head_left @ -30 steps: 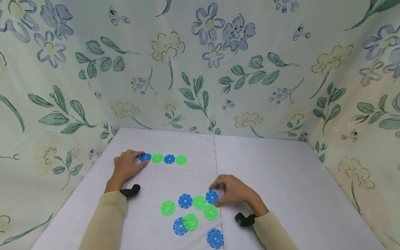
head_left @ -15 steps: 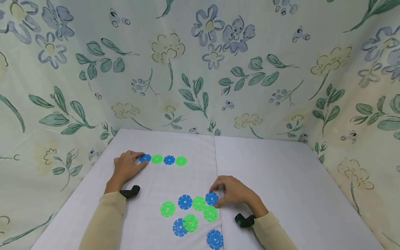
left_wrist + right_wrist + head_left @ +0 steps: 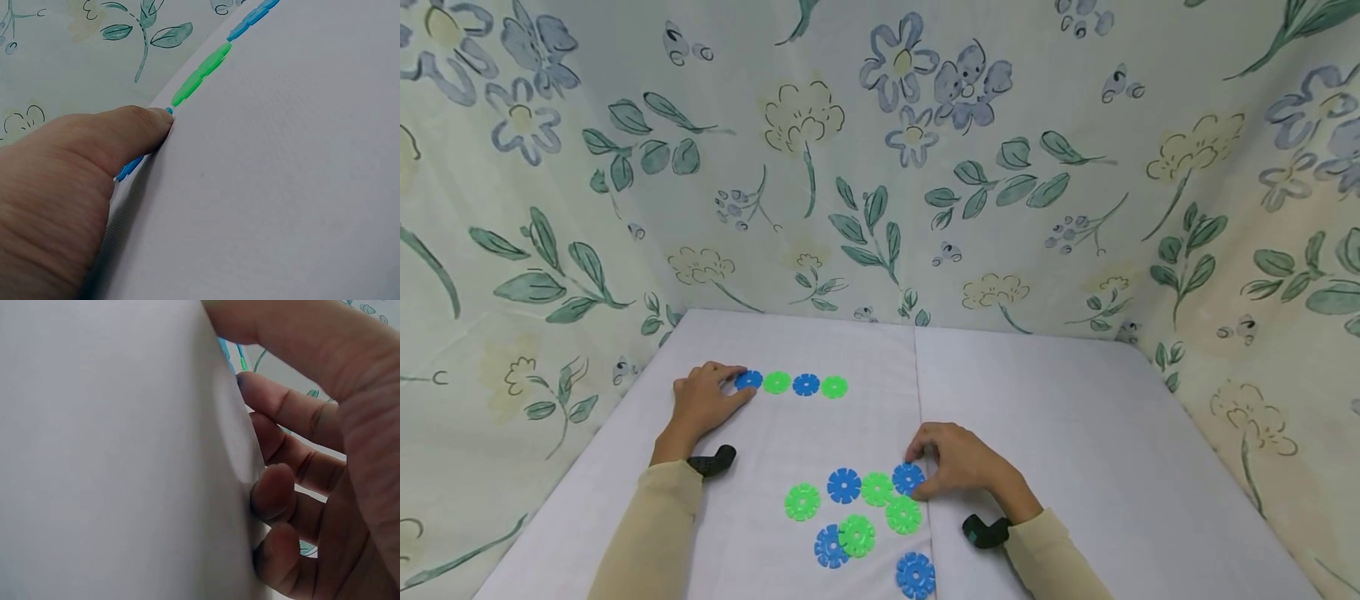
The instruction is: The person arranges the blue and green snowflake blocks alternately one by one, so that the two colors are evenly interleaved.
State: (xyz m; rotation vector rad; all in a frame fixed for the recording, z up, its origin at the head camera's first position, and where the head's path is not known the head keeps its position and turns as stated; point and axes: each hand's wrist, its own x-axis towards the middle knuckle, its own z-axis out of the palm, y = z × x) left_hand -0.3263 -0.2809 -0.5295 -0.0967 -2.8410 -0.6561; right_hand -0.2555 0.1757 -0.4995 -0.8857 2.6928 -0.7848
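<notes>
At the far left of the table, my left hand holds a blue notched interlocking disc between thumb and fingers. That disc is the left end of a straight row, followed by a green disc, a blue disc and another green disc. Nearer the person, my right hand pinches a second blue disc at its edges, thumb at the near side. A green disc lies right against it. In the right wrist view, the tabletop hides most of the discs and the other fingers curl loosely.
Around the right hand's disc lie several loose ones: a green disc, a blue disc, and a green disc overlapping a blue one. White cloth covers the table, with a seam running through it. Floral curtains enclose it.
The right hand and its blue disc shift very slightly toward the person, along with the green disc touching it. The left hand and the row stay put.
</notes>
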